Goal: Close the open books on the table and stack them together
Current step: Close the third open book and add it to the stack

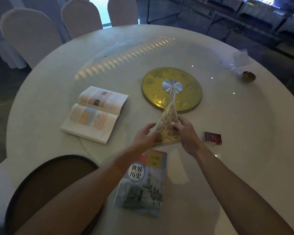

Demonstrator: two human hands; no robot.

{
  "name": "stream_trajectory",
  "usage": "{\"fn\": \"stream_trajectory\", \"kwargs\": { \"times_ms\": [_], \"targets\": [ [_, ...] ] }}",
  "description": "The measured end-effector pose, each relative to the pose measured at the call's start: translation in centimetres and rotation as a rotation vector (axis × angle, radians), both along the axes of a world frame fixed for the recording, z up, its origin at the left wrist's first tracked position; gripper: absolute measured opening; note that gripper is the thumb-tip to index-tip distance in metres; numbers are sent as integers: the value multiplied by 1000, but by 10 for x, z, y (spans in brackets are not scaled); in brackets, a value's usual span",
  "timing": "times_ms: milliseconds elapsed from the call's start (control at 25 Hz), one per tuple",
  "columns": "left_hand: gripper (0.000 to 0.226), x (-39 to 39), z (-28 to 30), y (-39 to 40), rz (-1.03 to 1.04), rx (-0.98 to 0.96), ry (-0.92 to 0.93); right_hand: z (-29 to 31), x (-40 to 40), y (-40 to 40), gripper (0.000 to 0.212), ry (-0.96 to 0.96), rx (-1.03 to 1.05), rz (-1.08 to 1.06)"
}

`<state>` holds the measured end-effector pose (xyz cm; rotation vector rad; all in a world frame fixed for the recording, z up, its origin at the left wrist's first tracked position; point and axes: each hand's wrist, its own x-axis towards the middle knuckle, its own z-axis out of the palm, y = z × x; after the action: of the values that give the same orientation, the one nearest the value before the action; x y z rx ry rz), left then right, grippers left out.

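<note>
Both hands hold a yellow-covered book (168,126) upright on its lower edge, nearly closed, just in front of the gold turntable. My left hand (145,135) grips its left cover and my right hand (187,133) presses its right cover. A closed blue history textbook (141,184) lies flat near the table's front edge, below my hands. An open book (95,114) with coloured pages lies flat to the left, apart from both hands.
The round white table (244,150) has a glass top with a gold turntable (171,89) at its centre. A small red box (213,138) lies right of my hands. A plastic bag and a small bowl (249,76) sit far right. Covered chairs (31,34) stand behind.
</note>
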<state>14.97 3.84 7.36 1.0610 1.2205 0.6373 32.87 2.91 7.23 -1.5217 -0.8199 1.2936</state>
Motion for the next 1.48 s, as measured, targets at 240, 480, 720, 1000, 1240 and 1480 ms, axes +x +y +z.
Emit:
{"fn": "stream_trajectory", "kwargs": {
  "times_ms": [240, 480, 720, 1000, 1240, 1480],
  "targets": [
    [32, -61, -53, -32, 208, -327, -22, -11, -19, -63, 24, 254, -42, -84],
    [30, -109, -96, -77, 206, -247, 117, -75, -53, -124, 28, -9, -315, -96],
    [30, -132, -117, -110, 72, -99, 395, -111, -84, -176, 14, -343, -433, 23],
    [43, -138, -124, -119, -148, 54, 587, -129, -104, -199, 23, -815, -542, 138],
    [36, -127, -131, -116, -214, -4, 520, -132, -107, -190, 33, -681, -603, -44],
    [34, -120, -135, -104, -168, -87, 518, -132, -97, -168, 23, -431, -687, -164]
  ]
}}
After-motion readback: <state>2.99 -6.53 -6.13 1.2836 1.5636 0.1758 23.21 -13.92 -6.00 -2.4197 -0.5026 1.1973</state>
